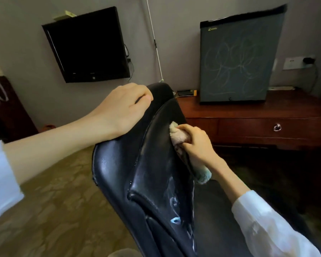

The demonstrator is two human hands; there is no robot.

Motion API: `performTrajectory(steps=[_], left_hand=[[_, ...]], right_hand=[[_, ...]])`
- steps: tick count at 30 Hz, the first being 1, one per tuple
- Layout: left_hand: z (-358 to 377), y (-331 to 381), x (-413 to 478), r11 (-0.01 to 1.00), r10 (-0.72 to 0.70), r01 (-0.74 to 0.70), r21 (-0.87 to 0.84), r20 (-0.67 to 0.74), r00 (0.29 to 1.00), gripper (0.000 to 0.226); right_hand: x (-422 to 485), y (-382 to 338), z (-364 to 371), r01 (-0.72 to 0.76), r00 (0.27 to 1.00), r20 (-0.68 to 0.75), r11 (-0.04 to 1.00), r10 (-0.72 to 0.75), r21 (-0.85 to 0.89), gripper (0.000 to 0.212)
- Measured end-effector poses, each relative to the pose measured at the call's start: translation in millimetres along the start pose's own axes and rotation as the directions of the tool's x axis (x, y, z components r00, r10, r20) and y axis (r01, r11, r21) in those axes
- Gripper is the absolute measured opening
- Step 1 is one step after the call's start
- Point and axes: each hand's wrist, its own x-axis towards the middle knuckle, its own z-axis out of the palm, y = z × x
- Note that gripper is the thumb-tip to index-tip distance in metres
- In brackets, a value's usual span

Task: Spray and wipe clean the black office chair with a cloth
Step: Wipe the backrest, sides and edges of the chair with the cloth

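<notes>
Gray wall (180, 43) is standing behind everything, and yellow-brown carpet (54, 201) is lying under the left arm. Up past the left hand (122, 110) a black TV (87, 47) is hanging on that wall. Past the right hand (195, 143) a brown wooden desk (248, 115) is holding a small dark fridge (235, 64) (chalky scribbles are showing on its door).

Between both hands the black chair (119, 173) is leaning, and its shiny back is looking wet and streaky. The left hand is holding on to the top edge of the chair, with its fingers curling over it. The right hand is squeezing a pale, bunched-up cloth (176, 134) and pressing it against the padded side of the chair back, just below and to the right of the left hand. One end of the cloth is sticking out under the right wrist. White sleeves (267, 229) are covering both arms.
</notes>
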Motion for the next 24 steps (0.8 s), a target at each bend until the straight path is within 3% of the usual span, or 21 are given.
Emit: performTrajectory(steps=[4,7,10,17,24], left_hand=[[-2,0,-7,1.0,0.003,-0.003,-0.006,-0.036,0.999,0.031],[-5,6,-13,1.0,-0.014,0.013,-0.015,-0.071,0.997,0.031],[-5,10,-15,0.998,-0.057,0.056,-0.017,-0.061,0.996,0.033],[-10,11,-24,0.988,-0.137,0.131,-0.088,-0.077,0.988,0.04],[-5,7,-16,0.987,-0.122,0.115,-0.111,-0.052,0.991,0.038]], right_hand=[[-100,-51,-20,0.103,0.994,0.032,0.991,-0.106,0.084,0.059],[-160,-79,-36,0.132,0.991,0.016,0.983,-0.135,0.125,0.051],[-189,-89,-44,0.179,0.984,-0.012,0.977,-0.178,0.115,0.058],[-196,-99,-39,0.193,0.979,-0.065,0.981,-0.193,-0.013,0.061],[-134,-84,-28,0.129,0.987,-0.093,0.99,-0.134,-0.055,0.058]])
